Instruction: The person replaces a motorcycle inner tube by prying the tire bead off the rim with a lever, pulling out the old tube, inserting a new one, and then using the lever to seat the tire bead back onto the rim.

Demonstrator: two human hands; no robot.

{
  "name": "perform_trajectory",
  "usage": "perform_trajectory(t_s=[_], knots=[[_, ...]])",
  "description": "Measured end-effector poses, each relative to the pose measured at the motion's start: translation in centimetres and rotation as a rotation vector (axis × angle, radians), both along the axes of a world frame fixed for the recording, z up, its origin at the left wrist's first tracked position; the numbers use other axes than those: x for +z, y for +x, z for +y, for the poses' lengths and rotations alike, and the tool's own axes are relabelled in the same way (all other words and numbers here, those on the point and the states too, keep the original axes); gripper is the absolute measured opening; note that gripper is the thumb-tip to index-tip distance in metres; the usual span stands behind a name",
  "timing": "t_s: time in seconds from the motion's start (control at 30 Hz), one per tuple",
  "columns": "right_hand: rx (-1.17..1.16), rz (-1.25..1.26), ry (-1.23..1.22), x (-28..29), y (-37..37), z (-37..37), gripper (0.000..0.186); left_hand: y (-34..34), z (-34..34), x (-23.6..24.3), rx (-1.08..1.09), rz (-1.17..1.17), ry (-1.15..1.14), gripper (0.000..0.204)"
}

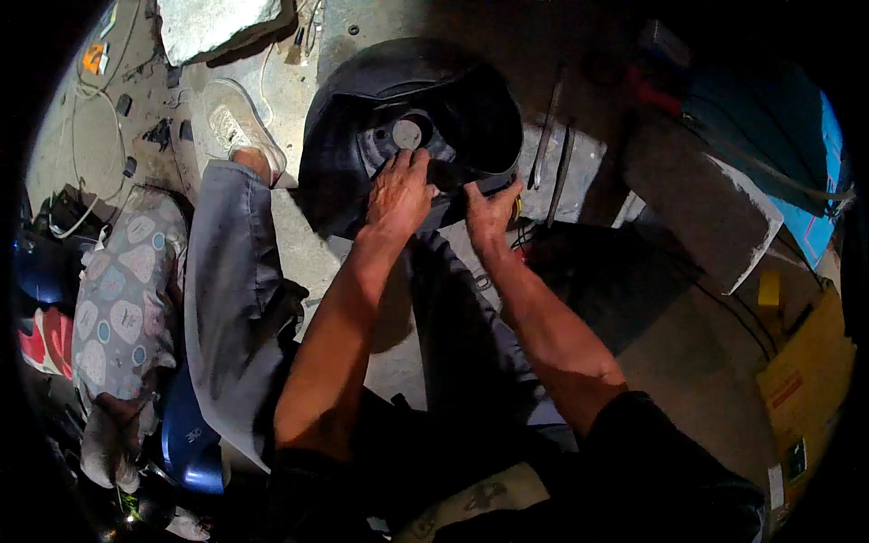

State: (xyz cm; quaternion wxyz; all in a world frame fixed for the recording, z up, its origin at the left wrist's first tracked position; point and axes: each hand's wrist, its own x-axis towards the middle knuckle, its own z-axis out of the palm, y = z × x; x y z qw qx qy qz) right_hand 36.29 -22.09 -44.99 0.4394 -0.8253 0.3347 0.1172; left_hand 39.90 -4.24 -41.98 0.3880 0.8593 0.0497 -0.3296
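A round black tyre [328, 149], dirty and apparently around a dark wheel, lies on the floor between my legs. At its middle shows a pale round disc [407, 134] in a dark hub. My left hand [401, 188] reaches over the tyre's near side, its bent fingers gripping just below the hub; the fingertips are partly hidden. My right hand [491, 210] grips the near right edge with the thumb on top. Something small and yellow [518, 204] shows beside that hand, too small to name. To its right lie two long thin metal bars [549, 136].
A pale stone block [222, 27] and a brush [294, 47] lie beyond my shoe [237, 127]. On the left are a patterned cushion [131, 299] and a blue shiny panel [188, 430]. Rightward stand a grey-brown board [697, 204] and a yellow box [806, 371]. Cables cross the floor.
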Motion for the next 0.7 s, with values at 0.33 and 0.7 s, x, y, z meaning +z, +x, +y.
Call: perform_trajectory(t_s=[0.33, 0.7], knots=[[-0.035, -0.006, 0.034, -3.1, -1.2, 0.9, 0.085, -4.2, 1.8, 0.9, -0.306, -0.326, 0.024, 0.089], [0.173, 0.111, -0.282, -2.0, -2.5, -0.3, 0.073, 0.3, 2.7, 1.0, -0.449, -0.116, -0.162, 0.081]])
